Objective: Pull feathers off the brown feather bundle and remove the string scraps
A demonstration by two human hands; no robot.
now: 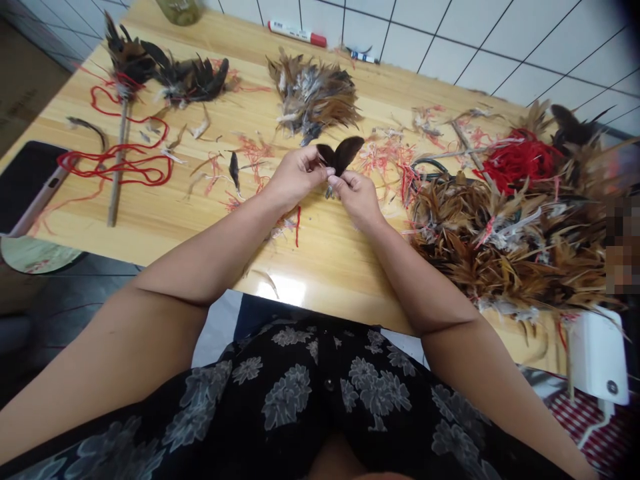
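My left hand (299,175) and my right hand (357,195) meet over the middle of the table, fingertips pinched close together. Dark brown feathers (349,152) stand up between them, fanned in two directions, with pale quill ends below the fingers. Both hands are closed on these feathers. Just beyond lies a loose pile of brown feathers (313,93). A thin stick (118,163) with dark feathers bound at its top rests at the left, and red cord (145,175) loops across it. Bits of pink-red thread (253,152) are scattered around my hands.
A big heap of brown feathers (505,240) covers the right side, with a tangle of red string (525,160) behind it. A phone (30,180) lies at the left edge. A red-capped marker (297,33) is near the tiled wall. A white box (597,357) hangs at the front right edge.
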